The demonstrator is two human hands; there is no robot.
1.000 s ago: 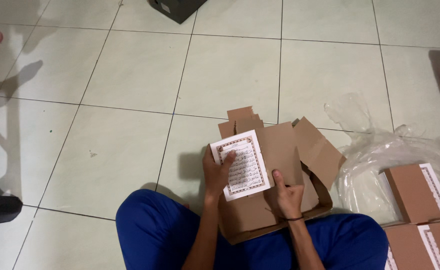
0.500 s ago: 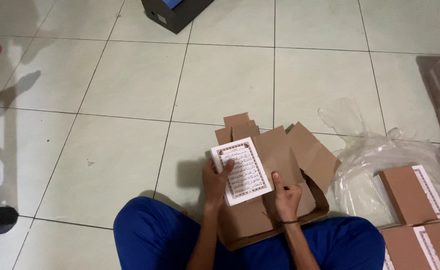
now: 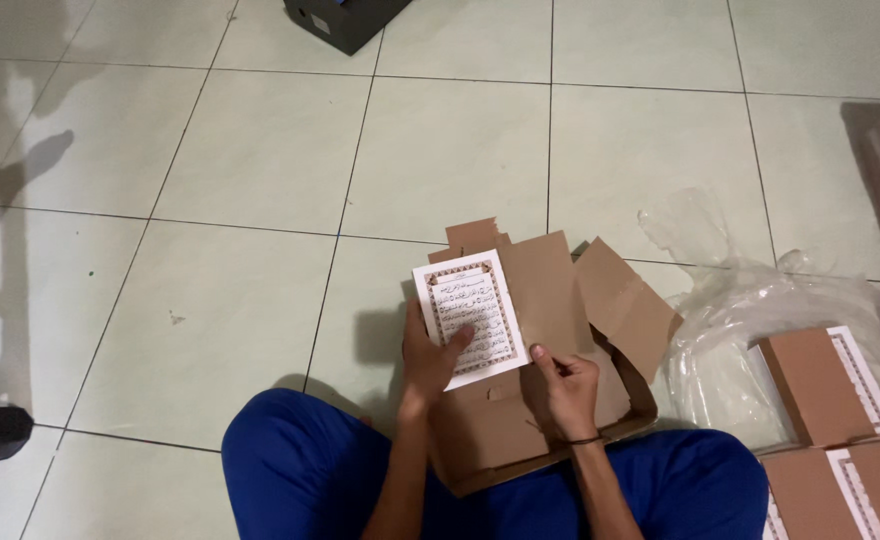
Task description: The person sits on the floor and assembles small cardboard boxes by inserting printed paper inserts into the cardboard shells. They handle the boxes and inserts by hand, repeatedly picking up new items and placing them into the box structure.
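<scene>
One flattened brown cardboard box (image 3: 550, 380) lies on the pale tiled floor (image 3: 260, 150) against the person's crossed legs, flaps spread and not yet folded up. On its left half rests a white printed card (image 3: 470, 315) with a decorated border. The left hand (image 3: 428, 360) grips the card's lower left edge, thumb on its face; the right hand (image 3: 563, 385) pinches its lower right corner. Near the floor's right edge, finished brown boxes (image 3: 825, 385) with the same kind of card sit by clear plastic wrap (image 3: 730, 330), so assembly looks early.
</scene>
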